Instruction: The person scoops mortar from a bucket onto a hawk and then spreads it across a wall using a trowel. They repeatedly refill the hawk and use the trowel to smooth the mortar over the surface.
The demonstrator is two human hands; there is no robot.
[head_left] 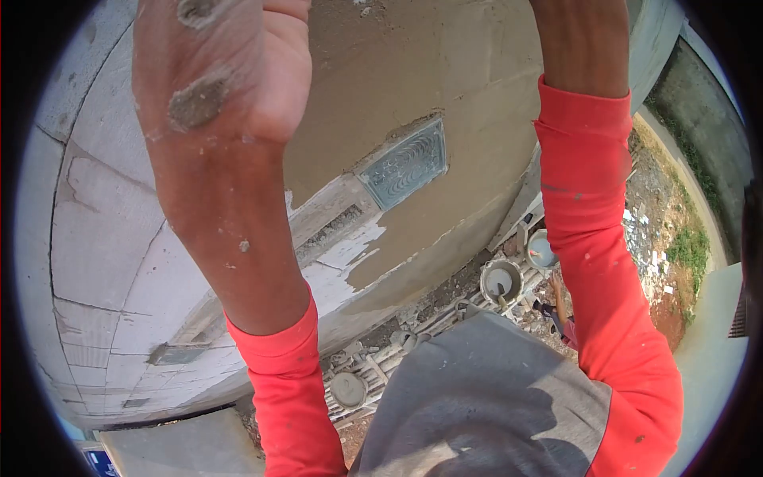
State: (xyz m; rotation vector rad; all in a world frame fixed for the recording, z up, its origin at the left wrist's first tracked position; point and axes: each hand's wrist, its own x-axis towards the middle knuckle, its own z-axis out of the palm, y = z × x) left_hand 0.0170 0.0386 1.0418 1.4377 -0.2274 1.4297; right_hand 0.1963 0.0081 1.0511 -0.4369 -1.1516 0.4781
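While both arms are raised toward the top of the frame, the left hand [230,71] fills the upper left, its heel and wrist spotted with dried grey mortar. Its fingers run out past the top edge, so I cannot tell whether they are spread, pressed together or pinching anything. The right hand is cut off entirely; only the right forearm [580,48] and its red sleeve [604,262] show at the upper right.

Behind the arms stands the wall [103,230] of pale blocks, and across the upper centre lies the brown plaster coat [445,79], ending in a ragged edge at mid-frame around a small glass block [405,163]. The plaster looks wet and soft, I judge: heavy for its bulk, sticky, easily marked by a touch, and best worked with a flat tool rather than gripped by hand. Any such tool is out of view.

Far below, at lower centre, two buckets [502,281] stand on what seem to be scaffold planks, with rubble and bare ground at the right. The grey cloth [485,397] at the bottom is the person's own garment. Fisheye bending makes the wall's true shape and the depth below hard to read.
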